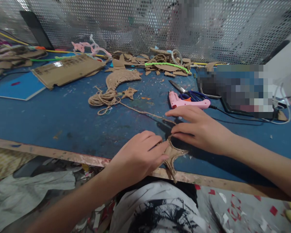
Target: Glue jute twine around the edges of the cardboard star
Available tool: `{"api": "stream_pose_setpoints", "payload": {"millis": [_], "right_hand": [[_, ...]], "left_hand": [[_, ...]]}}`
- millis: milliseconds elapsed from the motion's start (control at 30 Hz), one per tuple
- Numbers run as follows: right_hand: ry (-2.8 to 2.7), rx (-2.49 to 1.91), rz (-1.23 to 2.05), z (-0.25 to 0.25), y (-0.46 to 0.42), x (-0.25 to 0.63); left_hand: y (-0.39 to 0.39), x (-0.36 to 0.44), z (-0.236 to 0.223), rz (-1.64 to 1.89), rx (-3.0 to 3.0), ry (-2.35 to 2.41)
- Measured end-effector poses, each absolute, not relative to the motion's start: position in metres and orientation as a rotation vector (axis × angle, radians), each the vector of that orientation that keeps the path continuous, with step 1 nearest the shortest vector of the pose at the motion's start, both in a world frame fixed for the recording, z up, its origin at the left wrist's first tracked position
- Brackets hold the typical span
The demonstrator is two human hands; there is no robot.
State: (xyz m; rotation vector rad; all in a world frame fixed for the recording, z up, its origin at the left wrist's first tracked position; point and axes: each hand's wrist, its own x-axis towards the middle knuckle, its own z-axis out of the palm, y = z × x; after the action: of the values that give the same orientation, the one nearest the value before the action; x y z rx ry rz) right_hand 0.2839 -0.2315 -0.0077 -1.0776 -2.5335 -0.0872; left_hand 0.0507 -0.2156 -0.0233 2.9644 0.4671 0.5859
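Note:
A cardboard star (174, 156) wrapped in twine lies at the front edge of the blue table (70, 119). My left hand (138, 157) grips its left side, fingers curled on it. My right hand (199, 129) pinches the twine against the star's top edge. That twine strand (140, 111) runs back left to a loose bundle of twine (104, 99). A smaller twine-wrapped star (129, 93) and a twine-wrapped crescent (122, 77) lie further back.
A pink glue gun (188, 102) with a black cord lies just behind my right hand, blue-handled scissors (184, 90) beside it. A flat cardboard sheet (65, 69) sits at the back left, cardboard scraps and a green pipe cleaner (167, 65) at the back. A perforated metal screen (135, 26) closes the far side.

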Motion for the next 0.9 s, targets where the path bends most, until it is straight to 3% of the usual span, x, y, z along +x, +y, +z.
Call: {"api": "stream_pose_setpoints", "payload": {"millis": [167, 300, 600, 900], "right_hand": [[-2.602, -0.932, -0.308, 0.000, -0.241, 0.273], [-2.569, -1.085, -0.426, -0.001, -0.247, 0.269], [-2.445, -1.228, -0.075, -0.004, -0.254, 0.264], [-2.519, -1.171, 0.084, -0.011, -0.252, 0.274]], "left_hand": [[-0.222, 0.054, -0.024, 0.598, 2.979, 0.561], [-0.233, 0.061, -0.025, 0.585, 3.018, 0.713], [-0.272, 0.088, -0.020, 0.563, 2.878, 1.210], [-0.227, 0.047, -0.010, 0.589, 2.700, 0.964]]}}
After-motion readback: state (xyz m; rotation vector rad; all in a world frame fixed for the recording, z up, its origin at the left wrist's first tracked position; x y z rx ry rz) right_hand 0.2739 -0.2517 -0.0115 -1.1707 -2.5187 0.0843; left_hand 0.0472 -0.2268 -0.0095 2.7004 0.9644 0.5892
